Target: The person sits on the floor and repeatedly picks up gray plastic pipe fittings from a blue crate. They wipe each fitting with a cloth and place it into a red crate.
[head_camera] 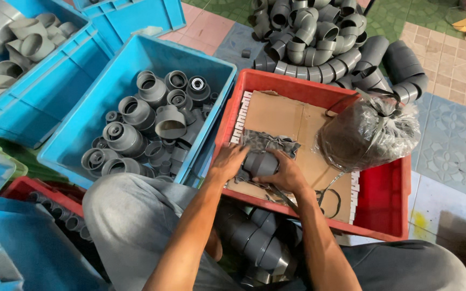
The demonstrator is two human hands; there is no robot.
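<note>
While the person sits on the floor with knees up, both hands are down in the red crate (384,186), working over the cardboard sheet (289,118) that lines it. The left hand (226,163) and right hand (286,175) are wrapped around one grey pipe fitting (261,163) from either side, fingers curled onto it, so neither hand is free. The fitting sits near the crate's front edge, right on top of a crumpled bit of clear plastic (271,143), and it looks like that plastic is being worked around it.

Just beyond the hands, toward the far right corner of the crate, there's a knotted clear bag (370,132) already stuffed with dark parts. Left of the crate is a blue bin (98,116) full of grey reducers, and behind the crate a heap of grey elbows (319,40) on the tiled floor. More fittings lie stacked between the person's legs, just in front of the crate.

If I were doing this bit, I'd keep the fitting pinned against the cardboard with one palm and let the other hand pull the plastic snug. I'd guess that film slips easily on smooth PVC, so short, firm tugs beat one long one.
</note>
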